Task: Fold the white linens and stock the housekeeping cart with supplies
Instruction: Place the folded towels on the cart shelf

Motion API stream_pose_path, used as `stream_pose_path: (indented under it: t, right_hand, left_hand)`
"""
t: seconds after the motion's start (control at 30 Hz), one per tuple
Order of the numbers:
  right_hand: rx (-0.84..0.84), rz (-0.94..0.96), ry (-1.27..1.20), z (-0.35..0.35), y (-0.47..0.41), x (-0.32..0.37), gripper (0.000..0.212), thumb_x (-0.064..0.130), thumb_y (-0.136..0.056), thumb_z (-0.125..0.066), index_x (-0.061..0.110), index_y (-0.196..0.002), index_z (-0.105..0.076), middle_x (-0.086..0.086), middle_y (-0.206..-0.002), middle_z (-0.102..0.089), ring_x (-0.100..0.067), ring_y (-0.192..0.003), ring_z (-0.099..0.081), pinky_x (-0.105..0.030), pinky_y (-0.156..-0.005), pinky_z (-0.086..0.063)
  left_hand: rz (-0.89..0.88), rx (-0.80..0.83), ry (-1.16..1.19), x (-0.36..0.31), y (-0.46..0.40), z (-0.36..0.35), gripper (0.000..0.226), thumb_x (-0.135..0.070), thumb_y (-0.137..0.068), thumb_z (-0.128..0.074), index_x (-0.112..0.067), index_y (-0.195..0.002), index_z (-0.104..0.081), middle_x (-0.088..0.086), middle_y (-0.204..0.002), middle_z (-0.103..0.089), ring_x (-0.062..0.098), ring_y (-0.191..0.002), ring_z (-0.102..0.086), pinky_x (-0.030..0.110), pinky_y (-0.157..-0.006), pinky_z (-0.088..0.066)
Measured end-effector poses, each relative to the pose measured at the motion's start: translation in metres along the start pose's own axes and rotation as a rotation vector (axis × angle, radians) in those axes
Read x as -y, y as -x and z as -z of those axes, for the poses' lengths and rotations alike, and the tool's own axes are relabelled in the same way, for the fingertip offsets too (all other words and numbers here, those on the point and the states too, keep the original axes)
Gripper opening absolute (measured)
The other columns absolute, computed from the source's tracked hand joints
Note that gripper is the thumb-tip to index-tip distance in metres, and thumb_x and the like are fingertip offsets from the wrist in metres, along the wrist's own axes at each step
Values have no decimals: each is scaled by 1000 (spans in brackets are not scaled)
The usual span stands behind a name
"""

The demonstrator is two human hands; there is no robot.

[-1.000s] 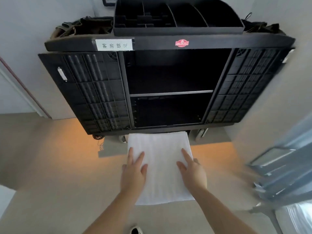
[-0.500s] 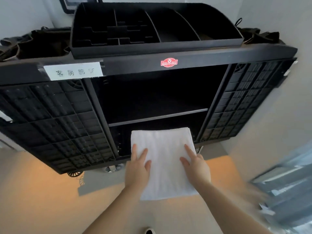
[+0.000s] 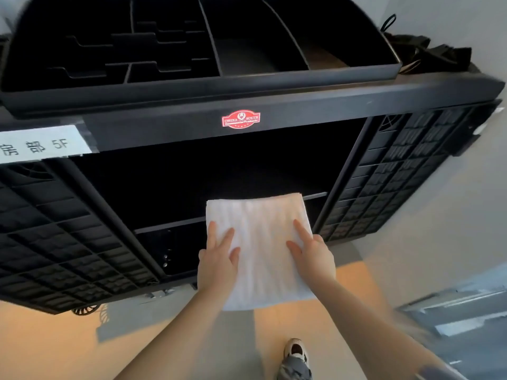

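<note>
I carry a folded white linen (image 3: 263, 242) flat in front of the black housekeeping cart (image 3: 301, 105). My left hand (image 3: 218, 259) holds its left edge and my right hand (image 3: 310, 256) its right edge, fingers straight on top and thumbs mostly hidden underneath. The linen's far edge reaches the cart's middle shelf (image 3: 170, 224), inside the open dark compartment. Both shelf levels look dark and bare.
The cart's ribbed doors stand open at left (image 3: 55, 229) and right (image 3: 397, 174). A divided black organiser tray (image 3: 192, 86) sits on top, with a dark bag (image 3: 428, 53) at the right end. My shoe (image 3: 296, 352) shows below. A blurred grey-blue frame (image 3: 466, 311) is at lower right.
I have stepped closer to the cart. Both hands have carried the linen forward and up, from over the floor to the middle shelf's front edge.
</note>
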State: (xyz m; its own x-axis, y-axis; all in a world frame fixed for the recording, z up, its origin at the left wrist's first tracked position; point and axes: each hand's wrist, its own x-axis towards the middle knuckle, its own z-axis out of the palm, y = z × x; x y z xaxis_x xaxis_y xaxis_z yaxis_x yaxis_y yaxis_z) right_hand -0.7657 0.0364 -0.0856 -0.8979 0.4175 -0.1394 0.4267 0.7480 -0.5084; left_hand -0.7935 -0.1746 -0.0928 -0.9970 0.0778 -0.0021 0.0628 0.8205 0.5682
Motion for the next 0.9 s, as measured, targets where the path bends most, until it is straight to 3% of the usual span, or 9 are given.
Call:
stream_pose_path:
  t: [0.27,0.37,0.47,0.7,0.8,0.9]
  right_hand:
    - [77,54,33,33,-99,-44,54,48,-97,-36,49,-146,-15,-1,-122,-46,-21,-83,-56,-36,-81,-52]
    - [111,88,38,42,-129,-55,53,44,-98,-33,46,-147,-12,-1,-129,-43,-19,-82,-53,-30,-71,-49]
    - [132,89,71,45,-156,-58,52,42,-100,-32,44,-149,-12,-4,-133,-42,-21,-82,-55,-31,-71,-49]
    - [114,163,49,30,-225,-47,50,35,-101,-34,41,-149,-22,-13,-134,-41,-30,-80,-62,-36,-76,-50]
    - [117,121,38,12,-264,-45,49,33,-99,-39,42,-146,-30,-4,-130,-38,-30,-82,-60,-35,-75,-48]
    - [148,73,73,-12,-298,-44,55,34,-101,-39,55,-144,-12,-4,-124,-36,-26,-75,-56,-33,-67,-46]
  left_hand:
    - [51,-65,-50,-67,-57,-56,45,-39,-99,-43,-39,-143,-36,-13,-159,3,26,-106,-45,23,-71,-36]
    - [87,-62,-64,-85,-78,-73,45,-39,-99,-42,-40,-143,-36,-14,-159,4,27,-107,-44,26,-70,-36]
    - [107,-53,-85,-95,-101,-84,44,-38,-99,-41,-38,-143,-36,-14,-159,7,29,-110,-44,29,-70,-39]
    - [95,-51,-45,-95,-170,-98,47,-34,-99,-46,-34,-145,-37,-5,-161,2,35,-124,-43,43,-95,-47]
    - [116,-53,-8,-89,-200,-104,48,-34,-99,-47,-35,-145,-37,-9,-161,4,33,-132,-39,43,-103,-41]
    - [154,-39,-28,-82,-225,-115,48,-32,-99,-46,-36,-145,-35,-13,-160,5,27,-132,-40,41,-100,-45]
